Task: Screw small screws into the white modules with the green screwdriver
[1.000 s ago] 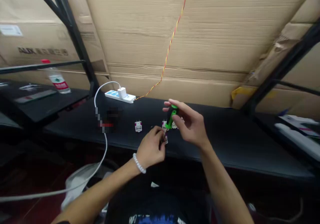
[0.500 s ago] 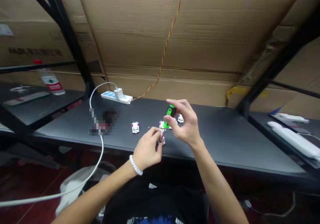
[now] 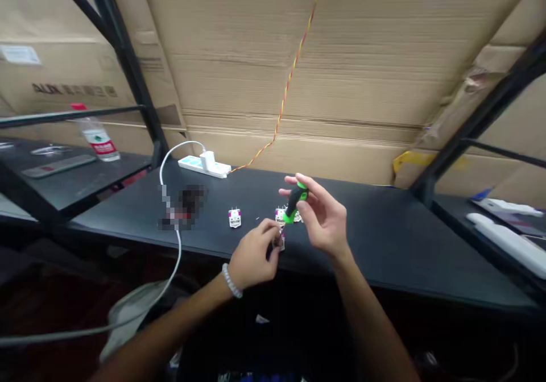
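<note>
The right hand [image 3: 325, 218] is raised above the table with its wrist bent back, and its thumb and fingers are closed around a screwdriver [image 3: 295, 202] with a green and black handle. The shaft tilts down and the tip points toward the left hand [image 3: 255, 253], which reaches in from the side, wearing a white bead bracelet [image 3: 231, 281]. Its fingertips [image 3: 268, 228] are pinched together on a small white plug [image 3: 280, 240] with a dark pink mark, held just below the screwdriver's tip. Just beyond those fingertips, two more plugs [image 3: 280, 215] sit on the black table [image 3: 384, 254], partly hidden by the screwdriver, and a further plug [image 3: 234, 218] stands well left of the fingers. Any print on the plugs is too small to read. Far beyond the fingers lie a white power strip [image 3: 203, 166] with blue panels and a charger [image 3: 207, 160]. Dark letters reading "AUX" [image 3: 46, 89] are printed on a cardboard box [image 3: 63, 66] at the far left, behind a bottle [image 3: 97, 140] with a red cap and an unreadable label.
</note>
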Available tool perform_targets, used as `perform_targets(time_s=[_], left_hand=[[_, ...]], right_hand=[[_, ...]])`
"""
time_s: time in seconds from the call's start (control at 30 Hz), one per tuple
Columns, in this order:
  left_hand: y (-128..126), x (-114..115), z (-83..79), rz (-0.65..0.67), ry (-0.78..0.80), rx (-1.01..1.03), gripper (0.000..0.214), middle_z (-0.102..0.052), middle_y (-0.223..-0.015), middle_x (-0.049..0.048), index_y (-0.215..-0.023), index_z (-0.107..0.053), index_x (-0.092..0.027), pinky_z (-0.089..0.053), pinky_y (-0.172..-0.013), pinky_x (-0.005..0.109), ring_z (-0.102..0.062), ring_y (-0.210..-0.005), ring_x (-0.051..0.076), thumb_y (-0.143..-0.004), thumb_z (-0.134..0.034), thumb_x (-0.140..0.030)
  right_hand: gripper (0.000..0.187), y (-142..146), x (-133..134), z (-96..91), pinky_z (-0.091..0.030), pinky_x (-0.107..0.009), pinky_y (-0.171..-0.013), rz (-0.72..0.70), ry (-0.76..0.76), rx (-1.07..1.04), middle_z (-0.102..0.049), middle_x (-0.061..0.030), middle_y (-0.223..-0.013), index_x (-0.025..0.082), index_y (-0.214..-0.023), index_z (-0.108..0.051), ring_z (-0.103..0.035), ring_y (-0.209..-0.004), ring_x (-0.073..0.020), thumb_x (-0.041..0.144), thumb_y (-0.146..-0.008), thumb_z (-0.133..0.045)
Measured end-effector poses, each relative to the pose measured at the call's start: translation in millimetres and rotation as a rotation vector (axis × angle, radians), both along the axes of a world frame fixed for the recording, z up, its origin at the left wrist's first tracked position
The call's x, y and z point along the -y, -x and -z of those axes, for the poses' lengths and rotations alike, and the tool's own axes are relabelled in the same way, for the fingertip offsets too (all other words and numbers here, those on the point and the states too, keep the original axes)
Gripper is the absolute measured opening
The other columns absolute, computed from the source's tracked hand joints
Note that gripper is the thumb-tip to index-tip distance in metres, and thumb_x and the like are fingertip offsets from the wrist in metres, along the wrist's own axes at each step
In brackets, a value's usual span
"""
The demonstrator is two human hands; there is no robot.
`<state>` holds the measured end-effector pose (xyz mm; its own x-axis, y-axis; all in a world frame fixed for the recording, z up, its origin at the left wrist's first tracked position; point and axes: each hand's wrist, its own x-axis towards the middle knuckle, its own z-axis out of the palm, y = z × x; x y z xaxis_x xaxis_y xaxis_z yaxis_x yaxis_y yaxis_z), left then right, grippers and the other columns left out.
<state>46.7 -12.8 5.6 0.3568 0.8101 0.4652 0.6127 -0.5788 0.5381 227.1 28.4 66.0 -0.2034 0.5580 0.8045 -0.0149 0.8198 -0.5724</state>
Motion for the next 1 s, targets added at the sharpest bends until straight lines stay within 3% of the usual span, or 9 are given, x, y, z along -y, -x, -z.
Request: perform_targets(time_s=[0.13, 0.23, 0.53, 0.73, 1.0], left_hand=[[1, 0, -1.0, 0.050, 0.006, 0.054, 0.014, -0.066, -0.111, 0.0077, -0.090, -0.059, -0.021, -0.059, -0.085, 0.033, -0.068, -0.091, 0.021, -0.086, -0.058, -0.008], [3, -1, -3.0, 0.078, 0.034, 0.078, 0.015, -0.067, -0.107, 0.0070, -0.088, -0.060, -0.022, -0.059, -0.089, 0.035, -0.068, -0.092, 0.021, -0.084, -0.059, -0.007], [31, -11, -17.8, 0.293, 0.125, 0.035, 0.027, -0.069, -0.127, 0.0102, -0.103, -0.068, -0.020, -0.053, -0.114, 0.040, -0.068, -0.121, 0.025, -0.082, -0.063, -0.004], [36, -14, -19.7, 0.333, 0.154, 0.053, 0.015, -0.073, -0.113, 0.0089, -0.089, -0.066, -0.020, -0.055, -0.107, 0.040, -0.070, -0.112, 0.024, -0.086, -0.063, -0.005], [34, -9, -21.5, 0.285, 0.099, 0.012, 0.018, -0.073, -0.108, 0.0080, -0.085, -0.065, -0.021, -0.058, -0.099, 0.038, -0.071, -0.103, 0.023, -0.087, -0.057, -0.005]], right_hand=[[0.042, -1, 2, -3.0, -0.064, -0.040, -0.083, 0.152, -0.075, 0.036, -0.070, -0.0076, -0.116, 0.032, -0.134, -0.071, -0.072, -0.094, -0.0219, 0.026, -0.093, -0.078], [0.043, 0, 2, -4.6, -0.062, -0.041, -0.083, 0.208, -0.115, 0.081, -0.068, -0.0085, -0.115, 0.031, -0.137, -0.069, -0.069, -0.093, -0.0219, 0.028, -0.094, -0.076], [0.057, -4, -2, -0.8, -0.063, -0.040, -0.083, 0.121, -0.099, 0.051, -0.067, -0.0078, -0.121, 0.037, -0.149, -0.062, -0.072, -0.098, -0.0221, 0.020, -0.096, -0.073], [0.054, -3, 1, -7.9, -0.065, -0.041, -0.082, 0.113, -0.115, 0.108, -0.069, -0.0096, -0.123, 0.033, -0.150, -0.062, -0.072, -0.096, -0.0219, 0.023, -0.097, -0.071], [0.056, -3, 6, -16.6, -0.065, -0.040, -0.082, 0.066, -0.177, 0.145, -0.071, -0.0087, -0.124, 0.035, -0.150, -0.062, -0.073, -0.102, -0.0231, 0.021, -0.097, -0.071]])
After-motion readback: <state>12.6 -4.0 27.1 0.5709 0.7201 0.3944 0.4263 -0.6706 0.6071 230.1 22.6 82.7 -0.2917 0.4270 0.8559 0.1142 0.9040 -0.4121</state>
